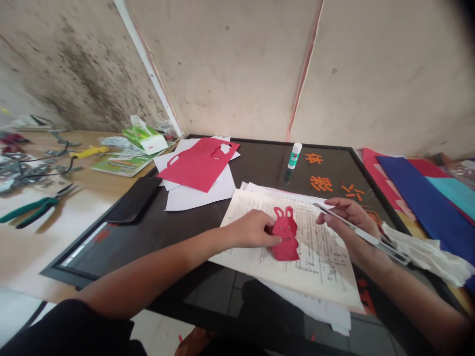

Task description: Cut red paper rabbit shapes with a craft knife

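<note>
Okay, so starting at the far left of your wooden table [55, 232], you had green-handled pliers [39, 207] near the front and a tangle of wires and metal scraps [22, 168] behind them, plus a yellow-handled tool [89, 152] and a green-and-white tissue box [144, 136] toward the back. Next came the black-framed board [111, 252], with a black phone [133, 199] on its left edge and a red sheet with shapes cut out [198, 163] lying on white paper [200, 193] near the back. Your left hand [252, 228] was on the red paper rabbit cutout [285, 235], fingers lightly curled against its side, though I can't tell if you were actually pinching it. The rabbit sat on printed pages [319, 247] near the board's front edge. Behind it, a glue stick [294, 155] stood upright by orange paper characters [321, 183]. Your right hand [351, 222] was closed around a slim silver craft knife [361, 235], just beside the rabbit but not touching it. Over on the far right were crumpled white material [426, 257] and a blue paper stack [419, 207].
</note>
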